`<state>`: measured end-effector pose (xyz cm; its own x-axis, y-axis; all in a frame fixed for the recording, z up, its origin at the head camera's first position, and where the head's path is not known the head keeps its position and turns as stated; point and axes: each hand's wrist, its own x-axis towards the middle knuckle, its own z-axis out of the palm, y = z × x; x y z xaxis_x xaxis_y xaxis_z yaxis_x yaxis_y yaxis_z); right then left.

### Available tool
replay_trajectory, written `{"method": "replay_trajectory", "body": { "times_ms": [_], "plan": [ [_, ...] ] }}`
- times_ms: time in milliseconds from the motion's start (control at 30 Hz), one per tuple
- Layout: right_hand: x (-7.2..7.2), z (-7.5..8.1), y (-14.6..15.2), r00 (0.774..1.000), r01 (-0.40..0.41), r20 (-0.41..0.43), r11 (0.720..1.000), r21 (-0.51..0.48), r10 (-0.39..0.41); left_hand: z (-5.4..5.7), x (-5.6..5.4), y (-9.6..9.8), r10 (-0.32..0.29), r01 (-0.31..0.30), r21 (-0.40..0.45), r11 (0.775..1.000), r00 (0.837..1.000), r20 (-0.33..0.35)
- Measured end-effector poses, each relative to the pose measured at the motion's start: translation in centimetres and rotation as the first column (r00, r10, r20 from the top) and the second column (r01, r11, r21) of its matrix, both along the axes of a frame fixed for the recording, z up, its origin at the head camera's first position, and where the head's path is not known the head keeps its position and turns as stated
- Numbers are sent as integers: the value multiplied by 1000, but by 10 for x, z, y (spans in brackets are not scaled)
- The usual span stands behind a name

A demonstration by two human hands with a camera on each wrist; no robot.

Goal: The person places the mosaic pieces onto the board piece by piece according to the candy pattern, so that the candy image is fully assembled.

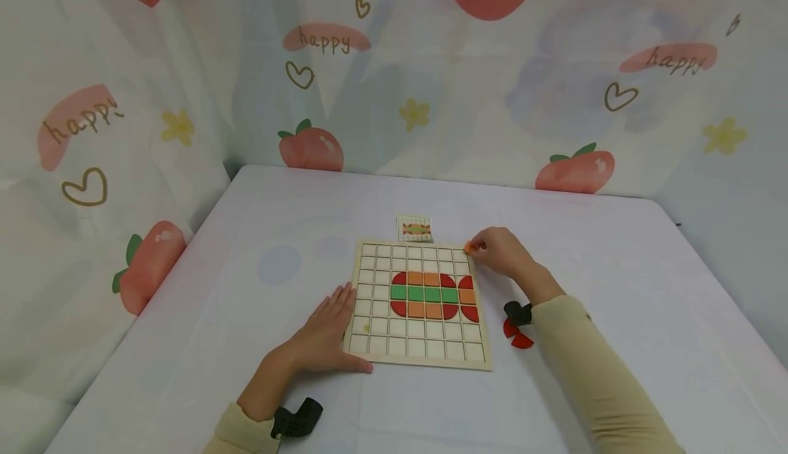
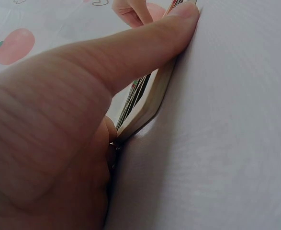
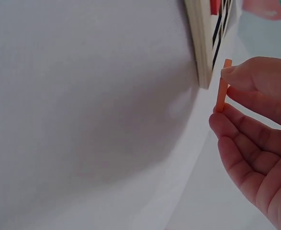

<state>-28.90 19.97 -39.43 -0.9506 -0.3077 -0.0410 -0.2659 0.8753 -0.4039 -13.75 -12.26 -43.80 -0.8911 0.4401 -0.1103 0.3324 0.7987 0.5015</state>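
A square wooden grid board (image 1: 400, 348) lies on the table. On it, red rounded pieces (image 1: 451, 312), orange square tiles (image 1: 416, 278) and a row of green tiles (image 1: 415, 294) form a candy-like pattern toward the right side. My left hand (image 1: 323, 334) rests at the board's near left corner, fingers straight along its left side and thumb (image 2: 154, 45) stretched along the front edge. Between thumb and fingers, my right hand (image 1: 500, 252) pinches an orange tile (image 3: 223, 91) on edge, by the board's far right corner.
Just behind the board lies a small pattern card (image 1: 415, 229) showing a similar design. Loose red pieces (image 1: 522, 340) lie right of the board, near the right wrist's black device (image 1: 517, 313). A printed curtain (image 1: 418, 64) hangs behind the white table (image 1: 246, 344).
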Motion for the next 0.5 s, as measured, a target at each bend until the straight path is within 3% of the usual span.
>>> {"method": "replay_trajectory", "body": {
  "times_ms": [500],
  "plan": [
    [25, 14, -36, 993, -118, -8, 993, -3, 118, -1, 0, 0, 8, -8, -19, 1000, 1000, -1]
  ]
}}
